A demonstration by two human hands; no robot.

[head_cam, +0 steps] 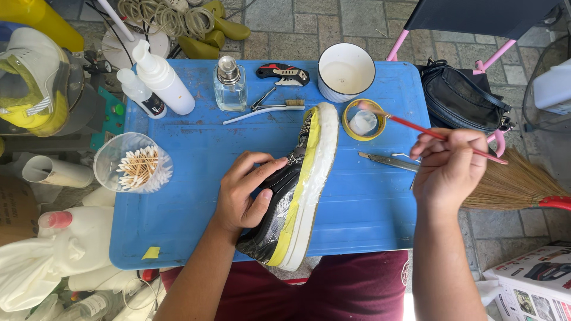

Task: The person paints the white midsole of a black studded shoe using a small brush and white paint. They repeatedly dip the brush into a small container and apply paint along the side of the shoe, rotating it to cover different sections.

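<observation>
- Shoe lay on its side across the blue bench, long axis running from you to the white cup, sole facing right.
- Your left hand gripped its black upper.
- Your right hand pinched a red paintbrush, tip over the tape roll.
- A craft knife lay just beside.

An improvised outdoor shoe-care workstation, set up on grey paving stones rather than indoors. A small blue plastic table serves as the bench, crowded with trade supplies: white spray bottles, a cup of cotton swabs, a roll of yellow masking tape, a toothbrush and a white enamel mug. A straw broom lies alongside.
</observation>
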